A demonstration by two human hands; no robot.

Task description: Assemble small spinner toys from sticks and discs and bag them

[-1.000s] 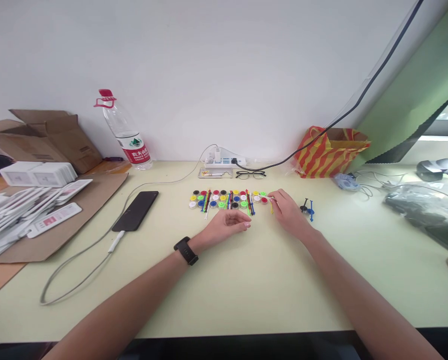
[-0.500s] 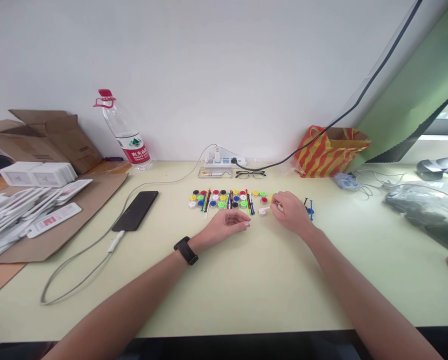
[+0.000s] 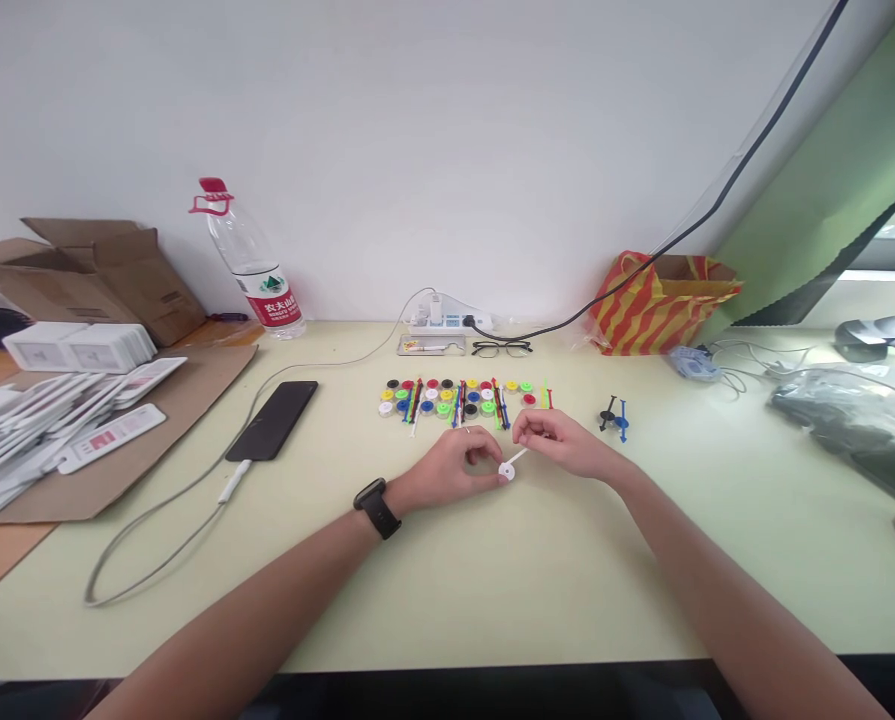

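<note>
My two hands meet near the middle of the pale green table (image 3: 492, 580). My right hand (image 3: 559, 445) pinches a thin white stick (image 3: 518, 457) that ends in a small white disc (image 3: 505, 472). My left hand (image 3: 454, 465), with a black watch on its wrist, has curled fingers touching that disc. Just beyond the hands lies a row of small coloured discs and sticks (image 3: 454, 397). A black and a blue piece (image 3: 615, 416) lie apart to the right.
A black phone (image 3: 273, 420) on a white cable lies to the left. Behind stand a water bottle (image 3: 248, 260), a power strip (image 3: 439, 322), glasses (image 3: 501, 348) and a striped bag (image 3: 661, 300). White cards on cardboard (image 3: 64, 410) fill the far left.
My right hand has drawn the white stick with its disc out of the row and back toward me. My left hand has shifted right to meet it and touch the disc.
</note>
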